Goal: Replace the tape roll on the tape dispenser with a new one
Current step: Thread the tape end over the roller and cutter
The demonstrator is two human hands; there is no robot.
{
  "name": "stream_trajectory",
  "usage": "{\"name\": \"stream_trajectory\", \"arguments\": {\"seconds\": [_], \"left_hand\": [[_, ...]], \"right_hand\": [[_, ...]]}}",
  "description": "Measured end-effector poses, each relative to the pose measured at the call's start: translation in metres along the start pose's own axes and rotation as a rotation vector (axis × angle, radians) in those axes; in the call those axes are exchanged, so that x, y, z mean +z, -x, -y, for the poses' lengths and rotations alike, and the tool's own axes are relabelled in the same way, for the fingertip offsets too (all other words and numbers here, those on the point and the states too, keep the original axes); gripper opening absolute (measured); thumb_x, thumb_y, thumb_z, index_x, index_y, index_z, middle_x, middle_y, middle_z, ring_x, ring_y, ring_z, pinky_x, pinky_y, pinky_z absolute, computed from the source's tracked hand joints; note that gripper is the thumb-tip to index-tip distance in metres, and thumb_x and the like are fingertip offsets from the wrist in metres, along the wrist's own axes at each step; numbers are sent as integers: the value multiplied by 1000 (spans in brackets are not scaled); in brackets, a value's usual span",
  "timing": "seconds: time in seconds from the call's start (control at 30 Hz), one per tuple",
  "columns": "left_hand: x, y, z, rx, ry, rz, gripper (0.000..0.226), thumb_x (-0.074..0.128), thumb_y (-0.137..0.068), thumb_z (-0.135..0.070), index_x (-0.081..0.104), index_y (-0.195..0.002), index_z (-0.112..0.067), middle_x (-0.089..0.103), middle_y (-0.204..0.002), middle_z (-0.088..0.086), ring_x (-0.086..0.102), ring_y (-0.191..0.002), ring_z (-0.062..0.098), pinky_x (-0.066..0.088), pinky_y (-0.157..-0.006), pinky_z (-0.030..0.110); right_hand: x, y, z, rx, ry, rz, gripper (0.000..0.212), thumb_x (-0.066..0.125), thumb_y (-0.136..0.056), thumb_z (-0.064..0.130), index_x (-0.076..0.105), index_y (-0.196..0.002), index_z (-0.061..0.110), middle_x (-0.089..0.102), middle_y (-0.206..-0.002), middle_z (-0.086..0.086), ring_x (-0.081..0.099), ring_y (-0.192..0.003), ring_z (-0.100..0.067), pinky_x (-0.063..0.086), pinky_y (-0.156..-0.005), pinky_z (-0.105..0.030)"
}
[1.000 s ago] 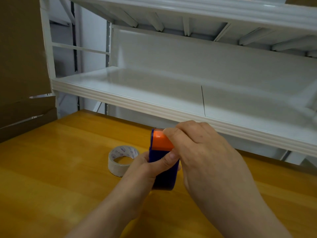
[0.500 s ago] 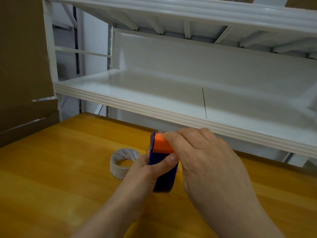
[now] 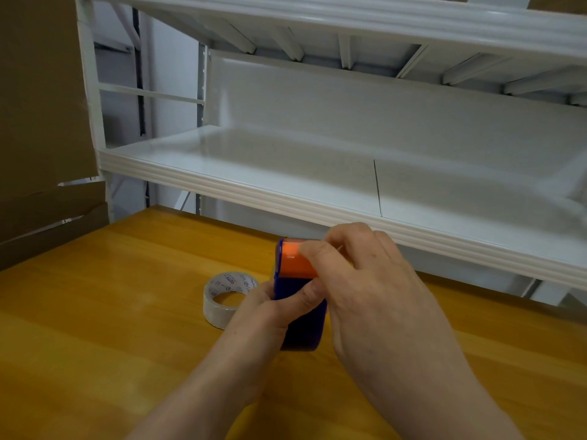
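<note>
Now left hand grips blue tape dispenser upright on surface, right hand pinching its orange top, prob opening step; next needs top freed, then the roll lying just left.

Left hand and right hand both clasped, forearms converging.

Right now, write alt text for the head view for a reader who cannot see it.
Two bare hands hold a blue tape dispenser with an orange top upright on a wooden table: the left hand grips its side, the right hand its top. A roll of tape lies flat to its left, with white metal shelving behind.
</note>
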State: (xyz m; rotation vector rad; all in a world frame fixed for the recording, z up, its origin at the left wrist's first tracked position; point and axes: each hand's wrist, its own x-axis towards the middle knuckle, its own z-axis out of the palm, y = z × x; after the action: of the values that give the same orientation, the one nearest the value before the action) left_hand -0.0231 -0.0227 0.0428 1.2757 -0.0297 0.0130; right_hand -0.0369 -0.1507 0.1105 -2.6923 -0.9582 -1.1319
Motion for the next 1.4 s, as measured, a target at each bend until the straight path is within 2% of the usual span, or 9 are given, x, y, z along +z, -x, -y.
{"name": "stream_trajectory", "arguments": {"seconds": [0.1, 0.17, 0.33, 0.53, 0.7, 0.83, 0.97, 1.13, 1.4], "left_hand": [[-1, -1, -1, -7, 19, 1, 45, 78, -63, -50, 75, -98, -21, 77, -100, 11, 72, -97, 35, 58, -82, 48], [-3, 0, -3, -17, 33, -1, 47, 79, -62, -51, 75, -99, -22, 77, -102, 11, 70, -102, 36, 54, -93, 57], [-6, 1, -5, -48, 74, 4, 43, 78, -65, -48, 75, -100, -23, 77, -103, 10, 68, -107, 37, 49, -96, 63], [-4, 3, -7, -64, 61, 13, 39, 81, -71, -47, 75, -98, -20, 77, -101, 12, 68, -107, 39, 47, -98, 64], [-3, 3, -8, -54, 39, -4, 39, 81, -73, -45, 74, -102, -20, 76, -105, 13, 68, -106, 38, 48, -98, 62], [-5, 2, -7, -31, 21, -13, 41, 80, -74, -47, 73, -105, -21, 76, -107, 12, 69, -105, 35, 50, -98, 60], [-5, 0, -6, -27, 13, -5, 43, 76, -70, -48, 73, -105, -23, 76, -107, 11, 69, -105, 35, 50, -97, 61], [-2, 1, -5, -15, -8, 18, 41, 77, -68, -47, 74, -102, -24, 77, -104, 10, 71, -102, 34, 52, -96, 59], [-4, 2, -7, -34, 20, 2, 47, 79, -65, -48, 74, -103, -20, 78, -104, 11, 71, -104, 34, 50, -97, 61]], "right_hand": [[0, 2, -4, -14, -24, 62, 58, 85, -59, 13, 69, -115, 14, 69, -106, -6, 65, -89, -25, 56, -64, -34], [-2, 3, -9, -28, -48, 107, 67, 88, -60, 13, 66, -123, 15, 69, -115, -4, 67, -95, -25, 58, -70, -36], [-3, 5, -13, -60, -98, 118, 55, 86, -65, 11, 72, -118, 15, 68, -127, -6, 68, -107, -29, 61, -77, -43], [-3, 6, -13, -38, -139, 95, 41, 80, -71, 11, 74, -112, 12, 67, -125, -7, 64, -112, -28, 60, -80, -40], [-6, 5, -13, -36, -157, 56, 35, 81, -71, 9, 76, -105, 11, 69, -117, -5, 69, -101, -25, 60, -76, -34], [-7, 7, -14, -68, -166, 51, 50, 76, -74, 13, 67, -123, 14, 70, -122, -3, 68, -107, -24, 59, -81, -36], [-5, 8, -14, -56, -167, 44, 74, 82, -72, 11, 53, -140, 14, 72, -117, -3, 68, -103, -24, 58, -77, -36], [0, 5, -15, -41, -124, 52, 58, 71, -79, 9, 58, -135, 10, 60, -121, -6, 57, -106, -21, 57, -75, -31], [0, 6, -16, -68, -114, 19, 55, 53, -82, 15, 58, -137, 9, 56, -126, -10, 58, -108, -25, 59, -76, -33]]}}
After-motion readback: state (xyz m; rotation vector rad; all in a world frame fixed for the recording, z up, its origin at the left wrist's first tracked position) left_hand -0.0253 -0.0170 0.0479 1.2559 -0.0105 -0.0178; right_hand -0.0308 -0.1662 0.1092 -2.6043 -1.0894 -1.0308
